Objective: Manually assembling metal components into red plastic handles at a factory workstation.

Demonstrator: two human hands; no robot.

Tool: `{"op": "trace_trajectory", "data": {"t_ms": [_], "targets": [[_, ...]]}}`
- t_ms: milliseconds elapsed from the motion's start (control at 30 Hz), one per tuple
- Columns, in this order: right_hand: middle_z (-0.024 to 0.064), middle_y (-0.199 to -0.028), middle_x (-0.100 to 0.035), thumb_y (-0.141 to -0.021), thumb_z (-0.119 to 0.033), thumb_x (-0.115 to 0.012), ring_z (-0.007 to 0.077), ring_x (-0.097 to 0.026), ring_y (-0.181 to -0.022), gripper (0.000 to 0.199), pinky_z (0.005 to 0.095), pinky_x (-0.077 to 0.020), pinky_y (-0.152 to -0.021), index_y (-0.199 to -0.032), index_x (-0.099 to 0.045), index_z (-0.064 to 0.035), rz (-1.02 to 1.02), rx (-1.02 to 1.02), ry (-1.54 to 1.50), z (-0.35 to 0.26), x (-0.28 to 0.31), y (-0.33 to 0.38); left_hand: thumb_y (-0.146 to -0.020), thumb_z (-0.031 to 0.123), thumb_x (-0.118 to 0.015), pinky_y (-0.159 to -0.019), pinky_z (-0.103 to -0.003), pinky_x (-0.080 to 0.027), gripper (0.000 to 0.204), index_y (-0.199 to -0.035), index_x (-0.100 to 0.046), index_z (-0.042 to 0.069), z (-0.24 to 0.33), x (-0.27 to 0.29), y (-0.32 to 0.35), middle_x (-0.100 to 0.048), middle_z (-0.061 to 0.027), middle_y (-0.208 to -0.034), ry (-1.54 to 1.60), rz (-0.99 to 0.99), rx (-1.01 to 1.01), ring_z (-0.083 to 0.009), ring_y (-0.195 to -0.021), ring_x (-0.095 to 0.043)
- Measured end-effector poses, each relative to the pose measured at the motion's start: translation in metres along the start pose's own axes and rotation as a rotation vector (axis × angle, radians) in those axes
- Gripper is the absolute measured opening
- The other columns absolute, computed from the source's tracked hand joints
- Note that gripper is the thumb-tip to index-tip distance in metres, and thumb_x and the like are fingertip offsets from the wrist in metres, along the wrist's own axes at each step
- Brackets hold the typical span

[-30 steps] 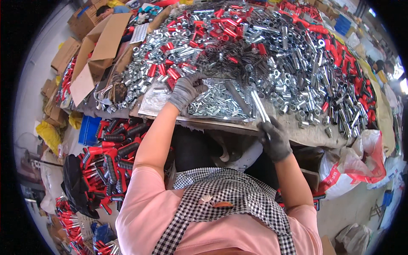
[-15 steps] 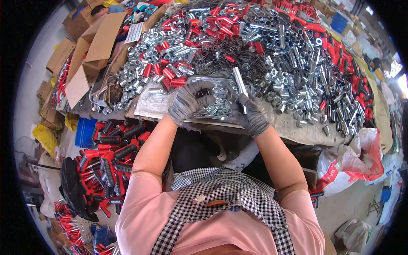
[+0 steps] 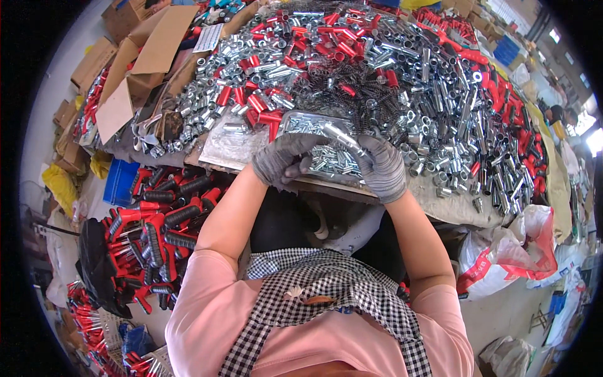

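Both my hands wear grey knit gloves and meet over the near edge of the table. My right hand (image 3: 381, 167) grips a shiny metal rod (image 3: 341, 135) that slants up to the left. My left hand (image 3: 282, 158) is curled close to the rod's upper end, its fingers touching it; whether it holds a small part I cannot tell. Just beyond my hands lies a flat clear tray of small silver bolts (image 3: 300, 124).
The table (image 3: 452, 204) is heaped with silver metal tubes (image 3: 440, 107), red sleeves (image 3: 260, 103) and dark springs (image 3: 358, 88). Open cardboard boxes (image 3: 135, 69) stand at the left. Red-and-black handles (image 3: 157, 226) fill bins by my left leg. A white sack (image 3: 509, 257) sits at the right.
My right hand came up from the table's right edge with the rod to meet my left hand. My left hand drew back slightly from the bolt tray.
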State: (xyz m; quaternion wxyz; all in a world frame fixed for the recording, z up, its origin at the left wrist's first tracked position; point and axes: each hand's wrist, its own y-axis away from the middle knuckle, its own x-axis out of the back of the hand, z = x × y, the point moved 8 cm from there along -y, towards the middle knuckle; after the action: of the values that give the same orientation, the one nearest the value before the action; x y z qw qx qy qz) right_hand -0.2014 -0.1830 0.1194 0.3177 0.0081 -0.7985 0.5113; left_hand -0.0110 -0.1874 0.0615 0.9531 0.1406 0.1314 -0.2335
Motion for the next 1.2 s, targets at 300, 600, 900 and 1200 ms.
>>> {"op": "trace_trajectory", "data": {"t_ms": [300, 600, 900, 1200], "targets": [[0.014, -0.094, -0.06, -0.067, -0.001, -0.065, 0.0367, -0.057, -0.085, 0.036, 0.0428, -0.0482, -0.077, -0.101, -0.055, -0.0086, 0.072, -0.291, 0.062, -0.001, -0.02, 0.001, -0.076, 0.032, -0.071, -0.064, -0.041, -0.048, 0.047, -0.108, -0.054, 0.003, 0.039, -0.039, 0.013, -0.062, -0.0149, -0.075, -1.24, 0.702, -0.745, -0.0294, -0.069, -0.061], [0.0154, -0.09, -0.057, -0.066, -0.004, -0.068, 0.0334, -0.057, -0.082, 0.031, 0.0418, -0.0471, -0.078, -0.095, -0.057, -0.0043, 0.167, -0.474, -0.104, 0.013, -0.022, 0.018, -0.082, 0.05, -0.061, -0.045, -0.034, -0.046, 0.047, -0.087, -0.062, 0.003, 0.007, -0.029, 0.007, -0.063, -0.0133, -0.067, -0.884, 0.526, -0.324, -0.0246, -0.051, -0.059], [0.0025, -0.086, -0.057, -0.079, -0.001, -0.067, 0.0116, -0.054, -0.078, 0.03, 0.0279, -0.0476, -0.071, -0.104, -0.052, -0.0034, 0.154, -0.676, -0.48, 0.032, -0.056, 0.034, -0.084, 0.067, -0.043, -0.031, -0.023, -0.032, 0.065, -0.089, -0.058, 0.004, -0.042, -0.085, -0.008, -0.054, -0.006, -0.06, 1.266, -0.715, -0.028, -0.0117, -0.032, -0.041], [0.0033, -0.084, -0.056, -0.078, -0.006, -0.07, 0.0097, -0.052, -0.075, 0.03, 0.0267, -0.0459, -0.068, -0.102, -0.053, -0.0041, 0.139, -0.619, -0.317, 0.023, -0.042, 0.029, -0.082, 0.051, -0.059, -0.061, -0.035, -0.051, 0.058, -0.108, -0.054, -0.001, -0.035, -0.016, 0.005, -0.061, -0.0163, -0.091, -0.323, 0.498, -0.41, -0.0233, -0.071, -0.061]]}}
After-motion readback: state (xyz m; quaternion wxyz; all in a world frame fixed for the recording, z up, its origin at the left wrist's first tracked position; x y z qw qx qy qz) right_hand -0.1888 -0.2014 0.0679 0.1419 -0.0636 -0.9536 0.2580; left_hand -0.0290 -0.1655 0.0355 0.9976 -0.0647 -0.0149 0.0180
